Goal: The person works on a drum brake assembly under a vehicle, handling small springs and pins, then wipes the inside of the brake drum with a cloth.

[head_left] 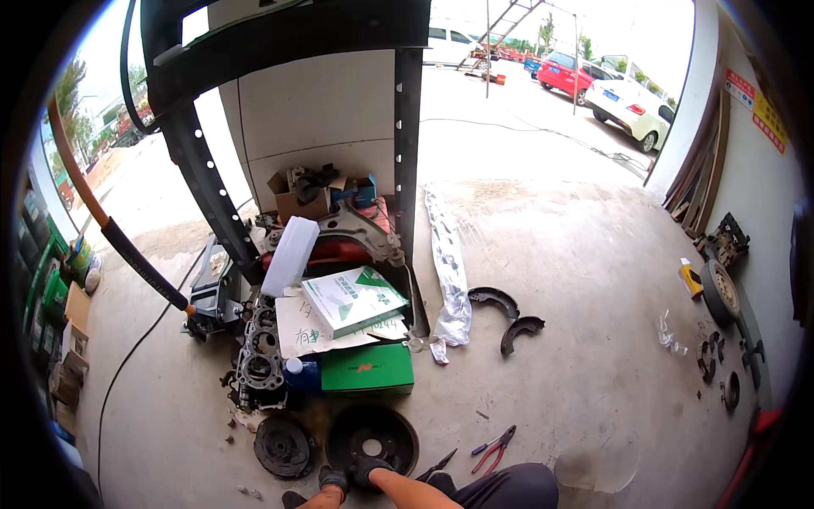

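Observation:
A dark round brake drum (407, 428), with a round hole at its centre, lies on the floor before me. My right hand (370, 469), in a dark glove, is closed at the drum's near rim, its fingertips partly hidden. Beside it, by the drum's lower left edge, my gloved left hand (333, 478) looks curled; what it holds cannot be made out. A dark, dirty disc-shaped part (282, 446) lies left of the drum. On the right, near my knee, are red-handled pliers (495, 450), a small screwdriver (484, 445) and a dark slender tool (441, 465).
Beyond the drum stand a green box (367, 370), a blue bottle (302, 374) and an engine block (259, 355), under a black metal frame (408, 170). Two curved brake shoes (521, 332) lie by silver wrapping (451, 288). A wheel (719, 292) leans at the right wall.

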Demonstrator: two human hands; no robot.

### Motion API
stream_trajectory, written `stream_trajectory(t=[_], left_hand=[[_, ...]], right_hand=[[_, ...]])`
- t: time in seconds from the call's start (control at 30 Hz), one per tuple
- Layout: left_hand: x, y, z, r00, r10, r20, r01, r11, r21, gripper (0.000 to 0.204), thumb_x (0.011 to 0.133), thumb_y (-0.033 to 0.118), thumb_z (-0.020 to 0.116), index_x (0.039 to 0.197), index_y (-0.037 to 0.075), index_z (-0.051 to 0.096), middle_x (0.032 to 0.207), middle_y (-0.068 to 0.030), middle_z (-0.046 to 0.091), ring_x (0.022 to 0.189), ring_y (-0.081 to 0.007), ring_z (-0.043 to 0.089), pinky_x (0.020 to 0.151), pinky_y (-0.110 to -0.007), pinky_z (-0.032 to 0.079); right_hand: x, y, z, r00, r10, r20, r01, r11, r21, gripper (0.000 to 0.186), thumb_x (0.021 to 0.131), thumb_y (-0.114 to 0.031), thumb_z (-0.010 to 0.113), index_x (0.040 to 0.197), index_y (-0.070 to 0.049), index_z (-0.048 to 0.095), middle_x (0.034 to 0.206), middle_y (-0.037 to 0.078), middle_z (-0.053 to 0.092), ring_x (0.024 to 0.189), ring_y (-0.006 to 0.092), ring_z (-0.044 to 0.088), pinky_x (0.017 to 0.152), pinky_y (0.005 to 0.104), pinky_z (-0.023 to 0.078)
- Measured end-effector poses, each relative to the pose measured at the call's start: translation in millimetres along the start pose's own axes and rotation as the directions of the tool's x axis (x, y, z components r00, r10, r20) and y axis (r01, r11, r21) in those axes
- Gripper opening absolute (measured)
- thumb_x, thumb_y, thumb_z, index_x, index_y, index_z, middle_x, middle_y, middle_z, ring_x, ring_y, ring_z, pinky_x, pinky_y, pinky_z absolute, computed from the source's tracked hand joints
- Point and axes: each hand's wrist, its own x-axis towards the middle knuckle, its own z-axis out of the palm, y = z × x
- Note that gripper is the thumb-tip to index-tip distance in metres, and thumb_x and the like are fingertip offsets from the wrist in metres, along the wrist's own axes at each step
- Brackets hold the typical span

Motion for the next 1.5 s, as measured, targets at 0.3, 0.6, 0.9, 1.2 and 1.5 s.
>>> stream_trajectory(t=[0.3,0.6,0.9,1.2,1.5], left_hand=[[-44.2,47.6,-97.3,0.980,0.198,-0.007,-0.193,0.964,0.183,0.044,0.090,0.044,0.059,0.118,0.010,0.062,0.109,-0.0222,0.067,0.099,-0.0391,0.064,0.081,-0.047,0.051],[-77.7,92.7,-141.8,0.936,0.344,-0.071,-0.312,0.907,0.284,0.046,0.088,0.046,0.062,0.117,0.010,0.062,0.107,-0.0218,0.066,0.099,-0.0386,0.064,0.080,-0.048,0.051],[-79.2,129.0,-142.4,0.727,0.673,-0.133,-0.610,0.723,0.323,0.051,0.087,0.052,0.062,0.116,0.009,0.063,0.113,-0.0219,0.063,0.106,-0.0416,0.059,0.088,-0.051,0.046],[-51.4,169.2,-65.7,0.802,0.525,-0.285,-0.519,0.849,0.103,0.067,0.086,0.043,0.064,0.138,0.004,0.050,0.132,-0.0252,0.055,0.117,-0.0410,0.056,0.100,-0.047,0.044],[-74.2,73.1,-54.3,0.807,0.430,-0.404,-0.484,0.874,-0.038,0.074,0.087,0.046,0.062,0.141,-0.001,0.043,0.133,-0.0309,0.052,0.124,-0.0468,0.049,0.100,-0.053,0.043]], right_hand=[[-4.1,-21.2,-2.1,0.940,0.007,0.342,-0.069,0.983,0.170,0.045,0.079,-0.032,0.067,0.119,-0.011,0.068,0.122,0.017,0.067,0.111,0.0316,0.064,0.094,0.0395,0.051],[80.5,4.7,5.6,0.987,-0.154,-0.044,0.138,0.681,0.719,0.040,0.088,-0.034,0.062,0.122,-0.014,0.068,0.125,0.011,0.066,0.118,0.0247,0.060,0.099,0.0368,0.048],[10.5,9.8,-69.2,0.961,0.076,-0.268,0.227,0.343,0.912,0.039,0.094,-0.036,0.055,0.120,-0.008,0.064,0.118,0.010,0.066,0.108,0.0245,0.060,0.096,0.0387,0.048],[86.7,73.3,-30.8,0.979,-0.158,-0.129,0.112,-0.108,0.988,0.050,0.100,-0.037,0.048,0.140,-0.007,0.052,0.133,0.014,0.060,0.123,0.0297,0.055,0.104,0.0382,0.045],[36.7,16.2,-21.7,0.986,-0.153,0.071,-0.033,0.236,0.971,0.040,0.099,-0.030,0.051,0.131,-0.007,0.058,0.123,0.013,0.065,0.113,0.0268,0.060,0.100,0.0373,0.048]])
